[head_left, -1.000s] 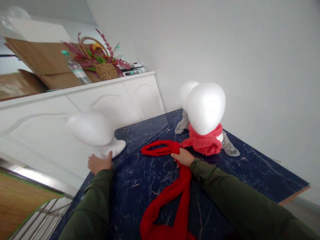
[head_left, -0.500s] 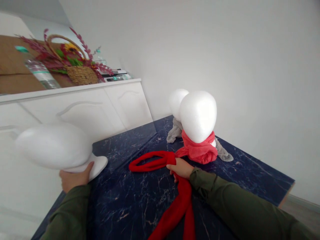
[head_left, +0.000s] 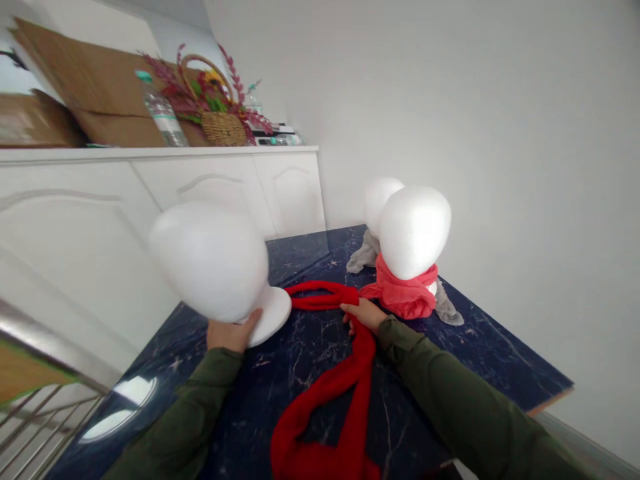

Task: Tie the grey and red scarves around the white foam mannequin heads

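At the left, a white foam mannequin head (head_left: 213,260) is tilted over, and my left hand (head_left: 233,331) is closed round its neck just by the round base. My right hand (head_left: 364,313) grips a red scarf (head_left: 325,387) at its knot or fold, in the middle of the table. From there a loop of the scarf reaches left toward the mannequin base, and its tails hang toward me. Beyond my right hand stands a second white mannequin head (head_left: 415,230) with a coral scarf (head_left: 405,293) wrapped round its neck. A third mannequin head (head_left: 380,200), partly hidden behind it, has a grey scarf (head_left: 364,253).
The dark blue marbled table (head_left: 475,360) ends near the wall. On a white cabinet (head_left: 220,180) stand a flower basket (head_left: 223,127), a water bottle (head_left: 165,113) and cardboard (head_left: 110,87). A metal rack (head_left: 45,420) is at the lower left.
My left hand has brought the mannequin head from the left edge over the table, close to the scarf loop, turning it more upright. The view has swung left; my right hand keeps its grip.
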### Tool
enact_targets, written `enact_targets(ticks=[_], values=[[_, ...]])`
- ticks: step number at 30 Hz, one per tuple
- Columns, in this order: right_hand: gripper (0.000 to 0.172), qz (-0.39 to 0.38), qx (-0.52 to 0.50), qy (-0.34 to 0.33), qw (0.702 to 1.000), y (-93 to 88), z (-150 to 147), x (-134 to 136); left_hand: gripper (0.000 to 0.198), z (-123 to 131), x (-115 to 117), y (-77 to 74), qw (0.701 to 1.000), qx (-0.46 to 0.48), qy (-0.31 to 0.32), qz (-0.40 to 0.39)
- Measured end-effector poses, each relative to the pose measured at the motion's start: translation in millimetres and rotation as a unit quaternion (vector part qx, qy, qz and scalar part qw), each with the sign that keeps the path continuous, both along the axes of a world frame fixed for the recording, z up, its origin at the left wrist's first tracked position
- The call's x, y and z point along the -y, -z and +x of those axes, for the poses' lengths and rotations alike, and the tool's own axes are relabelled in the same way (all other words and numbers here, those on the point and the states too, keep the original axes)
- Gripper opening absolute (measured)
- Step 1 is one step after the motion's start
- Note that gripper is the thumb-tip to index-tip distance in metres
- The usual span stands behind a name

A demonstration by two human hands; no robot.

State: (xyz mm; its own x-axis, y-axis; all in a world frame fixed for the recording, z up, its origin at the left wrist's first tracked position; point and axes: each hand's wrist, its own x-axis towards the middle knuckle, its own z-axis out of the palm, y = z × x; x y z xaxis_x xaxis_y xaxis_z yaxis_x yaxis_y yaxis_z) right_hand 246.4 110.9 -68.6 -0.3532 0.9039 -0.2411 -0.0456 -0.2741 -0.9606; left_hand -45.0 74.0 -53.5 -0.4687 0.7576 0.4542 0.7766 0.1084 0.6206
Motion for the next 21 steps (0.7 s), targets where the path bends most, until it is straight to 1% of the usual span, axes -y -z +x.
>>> enact_targets(ticks=[2,5,7,9,11,13,15,17,19,21], values=[[0.012,-0.013,-0.016,-0.01,1.0,-3.1,3.4,0.6,0.062,16.9,21.1,8.7,0.999,-0.022,0.037,0.004],[0.021,-0.068,-0.086,-0.04,0.993,-8.2,10.9,0.2,0.061,37.3,47.8,17.8,0.997,-0.018,0.069,-0.016],[0.024,-0.116,-0.144,-0.045,0.982,-11.0,15.3,-0.2,0.063,50.0,61.8,18.8,0.995,-0.017,0.092,-0.036],[0.022,-0.138,-0.162,-0.041,0.976,-12.6,17.5,0.3,0.061,62.9,71.9,15.8,0.991,-0.025,0.115,-0.057],[0.02,-0.142,-0.152,-0.036,0.977,-13.4,17.2,1.9,0.057,75.5,77.4,11.2,0.988,-0.04,0.136,-0.064],[0.018,-0.144,-0.144,-0.037,0.978,-13.9,15.9,4.3,0.057,87.3,78.9,7.3,0.988,-0.047,0.139,-0.048],[0.018,-0.147,-0.143,-0.043,0.978,-14.4,15.0,6.9,0.064,97.8,78.5,5.8,0.992,-0.031,0.119,-0.016],[0.02,-0.15,-0.144,-0.052,0.977,-14.8,15.0,9.4,0.071,105.6,78.3,7.4,0.995,-0.006,0.102,0.01],[0.021,-0.151,-0.147,-0.059,0.976,-15.1,15.6,11.6,0.075,107.9,79.4,12.1,0.992,0.006,0.127,0.018],[0.02,-0.143,-0.141,-0.065,0.978,-15.2,15.6,13.4,0.071,102.4,80.7,18.8,0.985,0.014,0.171,0.021]])
